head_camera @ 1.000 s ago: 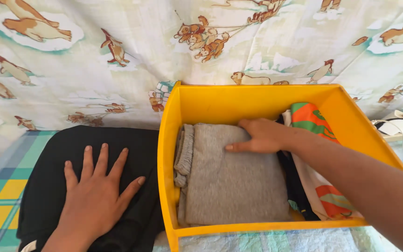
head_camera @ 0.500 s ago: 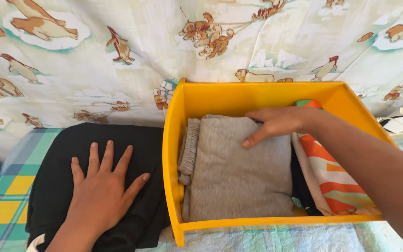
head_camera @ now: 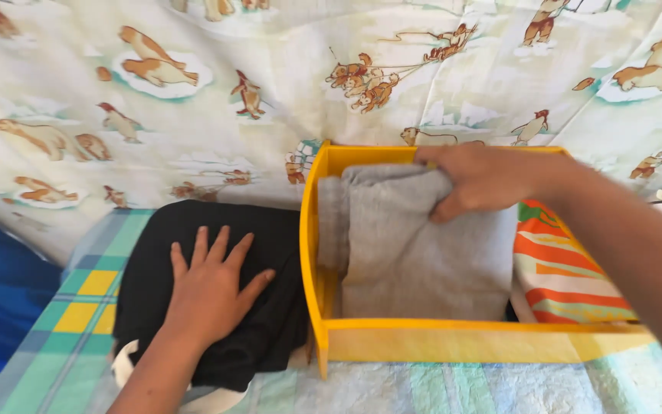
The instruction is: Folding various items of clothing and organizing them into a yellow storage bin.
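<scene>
Left hand (head_camera: 212, 287): flat, fingers spread, palm pressed on the black garment (head_camera: 208, 284); grips nothing.
Black garment: folded under the left hand, just left of the yellow box (head_camera: 453, 341).
Right hand (head_camera: 480, 178): closed around the far edge of the grey garment (head_camera: 415, 253).
Grey garment: inside the box, its far end raised in the right hand.
Striped cloth (head_camera: 565, 272): below the right forearm, beside the grey garment.
Printed sheet (head_camera: 193, 100): beyond both hands.

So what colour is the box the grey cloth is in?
Yellow box, clearest in the head view.
</scene>
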